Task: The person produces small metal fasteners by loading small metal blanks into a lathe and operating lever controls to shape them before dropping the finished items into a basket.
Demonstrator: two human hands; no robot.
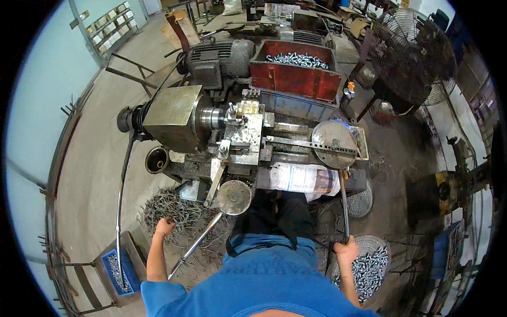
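Far left, a shelf rack [112,25] against the pale wall holds rows of small flat cartons. A brown cardboard sheet [182,24] leans on the floor to its right. A sheet of printed newspaper [303,178] lies on the near edge of the lathe [232,132], just beyond the person's knees. At the near left stands a blue crate [117,272] of small metal parts. Behind the lathe is a red bin [296,76] filled with shiny bolts.

The right hand [346,249] is closed around the near end of a long lever [344,203], which runs away to a round metal disc [334,137] on the lathe's right side. Beside that hand, near right, a wire basket [369,267] holds silvery bolts.

The left hand [165,226] is curled into a loose fist over a heap of metal swarf [174,208] on the floor; whether it grips anything cannot be told. A second lever [198,242] slants just to its right, not touched.
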